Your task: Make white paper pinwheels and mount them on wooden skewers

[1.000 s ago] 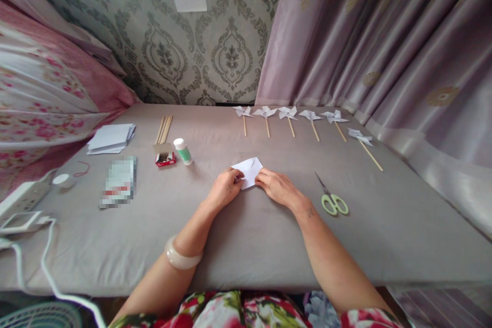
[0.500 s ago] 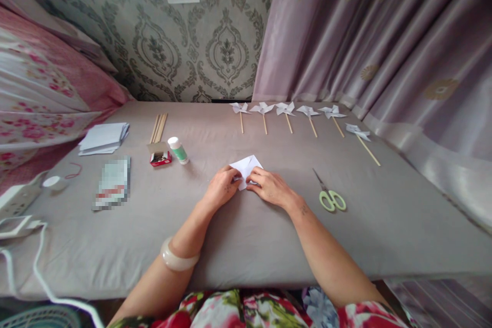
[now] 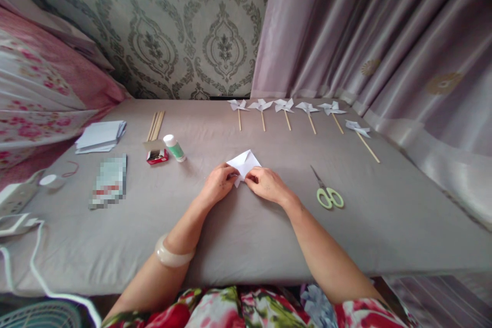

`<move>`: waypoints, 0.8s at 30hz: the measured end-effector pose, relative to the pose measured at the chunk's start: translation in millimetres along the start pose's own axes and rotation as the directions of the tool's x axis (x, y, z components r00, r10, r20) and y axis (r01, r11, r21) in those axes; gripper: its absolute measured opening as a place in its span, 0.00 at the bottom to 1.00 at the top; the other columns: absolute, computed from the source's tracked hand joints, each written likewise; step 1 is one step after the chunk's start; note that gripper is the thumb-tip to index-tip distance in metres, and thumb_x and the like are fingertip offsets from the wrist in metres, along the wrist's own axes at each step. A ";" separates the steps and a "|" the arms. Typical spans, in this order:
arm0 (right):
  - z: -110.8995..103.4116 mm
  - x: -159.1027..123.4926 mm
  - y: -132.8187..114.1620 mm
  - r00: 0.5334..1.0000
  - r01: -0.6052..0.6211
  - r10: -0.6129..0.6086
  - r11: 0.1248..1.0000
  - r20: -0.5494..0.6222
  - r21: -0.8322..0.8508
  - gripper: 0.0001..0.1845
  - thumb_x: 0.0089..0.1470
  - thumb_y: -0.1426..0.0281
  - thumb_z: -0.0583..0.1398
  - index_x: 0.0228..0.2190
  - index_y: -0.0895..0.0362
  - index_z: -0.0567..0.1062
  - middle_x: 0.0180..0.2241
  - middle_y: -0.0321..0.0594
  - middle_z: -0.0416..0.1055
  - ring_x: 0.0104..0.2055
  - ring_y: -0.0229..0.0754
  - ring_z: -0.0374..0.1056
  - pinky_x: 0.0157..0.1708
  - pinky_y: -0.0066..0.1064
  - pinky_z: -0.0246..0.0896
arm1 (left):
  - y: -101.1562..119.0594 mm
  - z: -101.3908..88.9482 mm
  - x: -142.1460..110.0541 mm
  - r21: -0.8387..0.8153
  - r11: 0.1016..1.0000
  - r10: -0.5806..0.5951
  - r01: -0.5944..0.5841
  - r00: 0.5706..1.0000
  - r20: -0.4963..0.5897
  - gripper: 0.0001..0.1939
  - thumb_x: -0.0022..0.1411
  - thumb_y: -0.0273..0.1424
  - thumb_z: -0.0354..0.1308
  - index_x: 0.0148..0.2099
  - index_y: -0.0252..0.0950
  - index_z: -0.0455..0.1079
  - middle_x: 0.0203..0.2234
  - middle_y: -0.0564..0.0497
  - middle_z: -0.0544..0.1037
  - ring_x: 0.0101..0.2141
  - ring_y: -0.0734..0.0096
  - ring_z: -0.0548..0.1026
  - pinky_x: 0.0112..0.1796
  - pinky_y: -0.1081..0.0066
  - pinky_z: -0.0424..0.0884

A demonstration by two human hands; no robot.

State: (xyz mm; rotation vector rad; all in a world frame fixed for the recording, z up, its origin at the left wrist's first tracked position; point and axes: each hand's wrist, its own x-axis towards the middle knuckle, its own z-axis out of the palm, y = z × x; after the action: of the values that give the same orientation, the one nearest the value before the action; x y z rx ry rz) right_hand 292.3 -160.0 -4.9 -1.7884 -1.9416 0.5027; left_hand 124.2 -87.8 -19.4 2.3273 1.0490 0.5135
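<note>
A white sheet of paper (image 3: 246, 162) with fold lines lies in front of me, one corner pointing away. My left hand (image 3: 221, 183) pinches its near left edge, fingers closed. On the near right edge, my right hand (image 3: 267, 184) grips the same paper between thumb and fingers. The fingertips partly hide the near part of the sheet, where a small flap shows between the hands. To the right lie scissors (image 3: 326, 192) with green handles, blades pointing away. A glue stick (image 3: 175, 148) stands to the left, beside a small red box (image 3: 157, 157) of small dark items.
Several white paper pinwheels (image 3: 284, 106) on sticks lie along the back right. At the left are loose wooden sticks (image 3: 156, 125), a stack of paper (image 3: 99, 137), a blurred packet (image 3: 109, 182), a white cap (image 3: 50, 181) and a power strip (image 3: 17, 197) with a white cable.
Both hands stay on the paper, and the fingers have shifted slightly along its near edges. The whole view has moved a little.
</note>
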 end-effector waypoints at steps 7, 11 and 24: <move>11.2 6.8 0.9 0.974 -0.203 0.211 0.974 -0.082 0.104 0.10 0.54 0.68 0.57 0.31 0.56 0.78 0.32 0.41 0.78 0.33 0.40 0.71 0.34 0.27 0.59 | 7.2 -0.4 1.3 0.005 0.998 -0.057 0.057 0.998 -0.040 0.10 0.57 0.28 0.53 0.36 0.35 0.77 0.36 0.46 0.76 0.33 0.68 0.73 0.37 0.72 0.67; 14.7 8.2 -1.4 0.954 -0.262 0.275 0.958 -0.117 0.121 0.10 0.54 0.68 0.57 0.32 0.56 0.78 0.34 0.43 0.78 0.36 0.41 0.73 0.36 0.27 0.60 | 7.6 1.2 1.9 0.027 0.997 -0.070 0.072 0.996 -0.059 0.11 0.57 0.27 0.52 0.36 0.35 0.77 0.36 0.46 0.76 0.33 0.68 0.73 0.37 0.72 0.67; 14.3 13.2 -4.5 0.922 -0.365 0.373 0.927 -0.104 0.088 0.10 0.54 0.67 0.57 0.33 0.56 0.78 0.36 0.45 0.78 0.40 0.45 0.73 0.38 0.30 0.62 | 8.2 3.6 0.6 0.051 0.996 -0.072 0.077 0.994 -0.079 0.11 0.59 0.30 0.53 0.37 0.38 0.77 0.38 0.48 0.77 0.35 0.68 0.74 0.37 0.73 0.67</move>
State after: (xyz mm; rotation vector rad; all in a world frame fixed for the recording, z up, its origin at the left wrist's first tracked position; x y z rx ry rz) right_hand 279.9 -146.8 -13.2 -2.0992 -1.4922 0.5608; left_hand 131.2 -93.0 -17.2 2.3216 1.1948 0.5555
